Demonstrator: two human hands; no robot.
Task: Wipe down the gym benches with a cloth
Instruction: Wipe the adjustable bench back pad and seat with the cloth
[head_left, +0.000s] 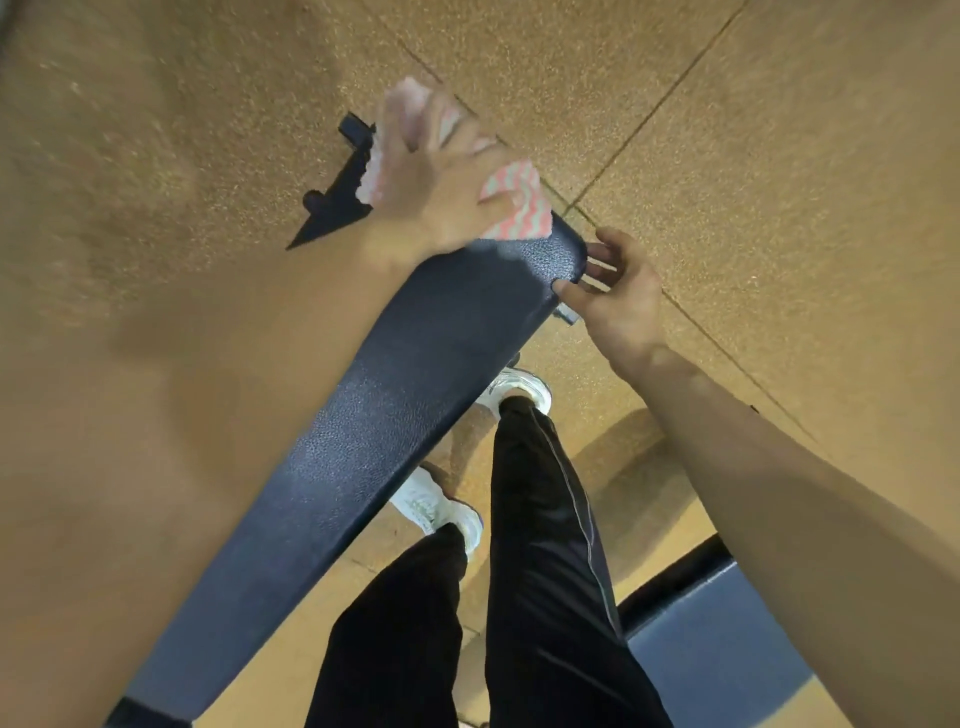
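A long dark blue padded bench (395, 415) runs diagonally from the lower left to the upper middle of the head view. My left hand (436, 182) presses a pink and white zigzag cloth (519, 208) flat on the bench's far end, fingers spread; the hand is blurred. My right hand (613, 296) grips the far right corner of the pad, thumb on top and fingers curled under the edge.
The black metal bench foot (337, 197) sticks out on the speckled tan rubber floor beyond the pad. My legs in black trousers (540, 545) and white shoes (436, 509) stand right of the bench. Another blue pad with a black frame (717, 629) lies at the lower right.
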